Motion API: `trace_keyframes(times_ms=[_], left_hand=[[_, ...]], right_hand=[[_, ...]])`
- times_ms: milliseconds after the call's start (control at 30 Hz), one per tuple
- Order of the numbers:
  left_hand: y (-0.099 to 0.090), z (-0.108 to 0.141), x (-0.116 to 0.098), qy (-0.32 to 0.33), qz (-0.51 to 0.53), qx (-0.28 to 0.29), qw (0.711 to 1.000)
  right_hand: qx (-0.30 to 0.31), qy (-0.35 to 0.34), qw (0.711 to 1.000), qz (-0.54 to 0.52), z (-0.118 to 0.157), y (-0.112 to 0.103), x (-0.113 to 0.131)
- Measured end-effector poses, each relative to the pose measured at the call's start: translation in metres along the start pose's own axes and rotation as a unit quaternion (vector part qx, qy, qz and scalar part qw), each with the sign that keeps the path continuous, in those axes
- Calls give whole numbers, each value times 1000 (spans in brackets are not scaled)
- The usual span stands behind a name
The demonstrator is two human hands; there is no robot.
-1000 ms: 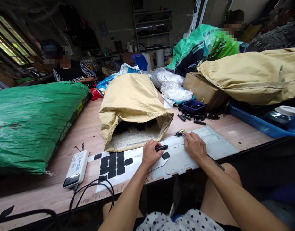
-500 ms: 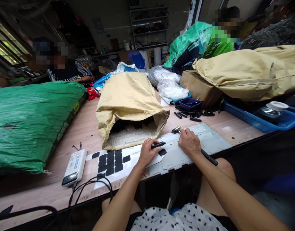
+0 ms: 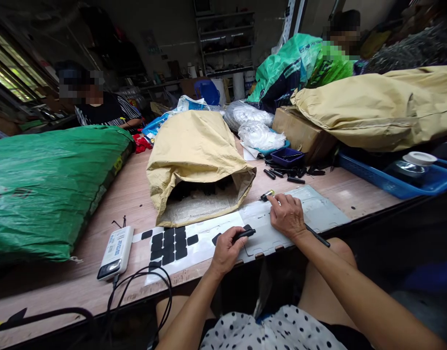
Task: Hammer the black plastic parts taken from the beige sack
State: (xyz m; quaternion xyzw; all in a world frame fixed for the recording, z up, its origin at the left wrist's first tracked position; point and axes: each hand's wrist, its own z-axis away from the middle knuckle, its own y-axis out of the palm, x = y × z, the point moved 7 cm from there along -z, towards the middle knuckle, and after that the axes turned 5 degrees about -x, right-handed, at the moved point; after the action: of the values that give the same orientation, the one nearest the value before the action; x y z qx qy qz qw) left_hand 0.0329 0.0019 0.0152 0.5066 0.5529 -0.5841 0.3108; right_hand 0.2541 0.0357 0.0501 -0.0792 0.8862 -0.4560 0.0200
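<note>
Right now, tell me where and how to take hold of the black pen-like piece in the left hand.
Probably best pinched across its exposed end, coming from the right: the black pen-like piece is slim, and that end juts out past the fingers of the left hand toward the right hand. The left hand covers its other end.

Dk wall (image 3: pixel 176 29), barred win. (image 3: pixel 12 68), bkgd shelves (image 3: pixel 227 47)

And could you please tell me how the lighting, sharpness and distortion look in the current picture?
Head view: the window glows while the back shelves sink into shadow; head view: the left hand and right hand look fairly clear, though the black pen-like piece shows little surface detail; head view: the window's strong slant suggests wide-angle distortion.
</note>
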Motion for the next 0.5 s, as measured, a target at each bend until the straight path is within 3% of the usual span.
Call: trace_keyframes(times_ms=[67, 167, 233, 500], left_hand=[[2, 1, -1, 16, -13, 3, 1000], [2, 2, -1, 35, -26, 1, 999], [3, 3, -1, 44, -35, 1, 998], [4, 4, -4, 71, -59, 17, 996]], right_hand=[[30, -60, 994, -87, 1, -10, 8], [137, -174, 950, -221, 11, -23, 30], [179, -211, 929, -247, 17, -28, 43], [174, -247, 930, -210, 23, -19, 71]])
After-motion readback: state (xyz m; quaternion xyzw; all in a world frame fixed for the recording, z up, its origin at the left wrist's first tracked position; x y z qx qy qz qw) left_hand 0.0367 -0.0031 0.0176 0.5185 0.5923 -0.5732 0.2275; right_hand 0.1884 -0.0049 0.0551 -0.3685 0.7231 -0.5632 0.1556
